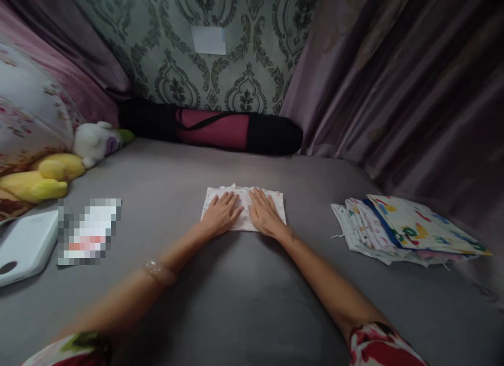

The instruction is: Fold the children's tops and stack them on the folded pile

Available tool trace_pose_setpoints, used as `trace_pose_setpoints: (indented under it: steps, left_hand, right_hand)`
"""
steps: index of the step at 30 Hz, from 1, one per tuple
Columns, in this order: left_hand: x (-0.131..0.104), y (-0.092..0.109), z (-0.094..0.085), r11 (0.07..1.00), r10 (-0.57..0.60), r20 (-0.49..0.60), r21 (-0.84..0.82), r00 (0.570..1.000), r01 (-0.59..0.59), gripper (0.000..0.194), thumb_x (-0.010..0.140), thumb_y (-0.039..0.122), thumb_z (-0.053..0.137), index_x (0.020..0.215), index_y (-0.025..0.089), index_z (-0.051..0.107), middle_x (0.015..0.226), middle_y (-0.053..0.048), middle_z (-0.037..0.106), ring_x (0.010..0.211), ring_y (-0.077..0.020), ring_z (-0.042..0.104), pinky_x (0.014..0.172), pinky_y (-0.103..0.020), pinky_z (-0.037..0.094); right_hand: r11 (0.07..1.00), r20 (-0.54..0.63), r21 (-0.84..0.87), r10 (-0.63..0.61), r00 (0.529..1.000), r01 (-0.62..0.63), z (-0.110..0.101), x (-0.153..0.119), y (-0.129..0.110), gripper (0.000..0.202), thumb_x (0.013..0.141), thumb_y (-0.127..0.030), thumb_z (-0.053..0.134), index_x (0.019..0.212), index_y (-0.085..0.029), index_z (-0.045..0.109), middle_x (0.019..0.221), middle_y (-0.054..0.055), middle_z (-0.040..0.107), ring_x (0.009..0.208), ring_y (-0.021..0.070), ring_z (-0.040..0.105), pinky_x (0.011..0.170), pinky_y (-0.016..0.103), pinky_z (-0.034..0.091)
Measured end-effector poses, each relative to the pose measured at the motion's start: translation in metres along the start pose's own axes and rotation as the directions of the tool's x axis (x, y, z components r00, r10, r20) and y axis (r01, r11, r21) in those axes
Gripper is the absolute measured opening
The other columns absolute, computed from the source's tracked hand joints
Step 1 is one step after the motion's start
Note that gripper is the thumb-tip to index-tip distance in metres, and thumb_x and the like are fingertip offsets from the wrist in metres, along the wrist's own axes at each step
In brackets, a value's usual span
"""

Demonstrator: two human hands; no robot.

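A folded white cloth with a faint print lies flat on the grey sheet in front of me. My left hand rests palm down on its left half, fingers stretched out. On the right half lies my right hand, also flat with the fingers extended. Neither hand grips the cloth; both press on its top. Small ties or uneven edges show along the far side of the cloth. Off to the right is a stack of folded printed cloths, the top one bearing colourful shapes.
A black and maroon long bag lies against the patterned wall. At left are a white plush toy, a yellow plush toy, a white device and a pixelated flat object. Curtains hang on both sides.
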State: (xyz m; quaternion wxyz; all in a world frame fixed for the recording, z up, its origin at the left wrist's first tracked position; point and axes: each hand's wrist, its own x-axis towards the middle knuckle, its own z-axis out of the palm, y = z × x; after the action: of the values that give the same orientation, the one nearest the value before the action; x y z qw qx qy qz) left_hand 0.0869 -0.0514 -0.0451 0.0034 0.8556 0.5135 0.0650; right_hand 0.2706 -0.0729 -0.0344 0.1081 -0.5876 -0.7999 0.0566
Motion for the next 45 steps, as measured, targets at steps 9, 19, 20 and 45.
trace_pose_setpoints:
  steps: [9,19,20,45]
  left_hand:
    - [-0.003,-0.027,0.012,0.998,-0.06,0.0,0.019,0.998,0.06,0.068,0.098,0.05,0.018,0.145,0.005,0.036,0.153,-0.019,0.032,0.144,-0.0296,0.027,0.116,-0.045,0.022]
    - [-0.012,-0.042,0.015,0.991,-0.13,0.009,-0.027,0.991,0.13,0.073,0.098,0.053,0.015,0.148,0.002,0.03,0.155,-0.019,0.027,0.145,-0.0298,0.021,0.116,-0.045,0.023]
    - [-0.011,-0.044,0.016,0.991,-0.131,0.012,-0.029,0.991,0.132,0.073,0.098,0.053,0.015,0.148,0.002,0.029,0.155,-0.019,0.027,0.146,-0.0297,0.02,0.116,-0.045,0.023]
    - [-0.02,-0.031,0.003,0.999,-0.006,0.029,0.033,1.0,0.005,0.079,0.095,0.061,0.017,0.149,0.004,0.028,0.156,-0.019,0.027,0.145,-0.0286,0.022,0.118,-0.043,0.018]
  right_hand:
    - [0.994,-0.027,-0.053,0.095,0.995,-0.096,0.011,-0.007,0.02,0.062,0.098,-0.037,0.025,0.147,0.0,0.032,0.156,0.017,0.025,0.145,0.0256,0.02,0.118,0.041,0.014]
    - [0.984,-0.06,-0.044,0.172,0.983,-0.175,0.012,-0.017,0.05,0.066,0.098,-0.039,0.021,0.147,0.004,0.028,0.155,0.021,0.025,0.145,0.0278,0.019,0.117,0.042,0.019]
    - [0.984,-0.057,-0.039,0.172,0.983,-0.174,0.013,-0.016,0.051,0.066,0.098,-0.039,0.021,0.147,0.004,0.028,0.155,0.021,0.024,0.145,0.0278,0.018,0.117,0.042,0.019]
    - [0.989,-0.012,-0.098,0.106,0.994,-0.107,0.003,-0.027,0.036,0.066,0.099,-0.044,0.027,0.148,0.0,0.031,0.156,0.018,0.025,0.145,0.0276,0.02,0.116,0.042,0.018]
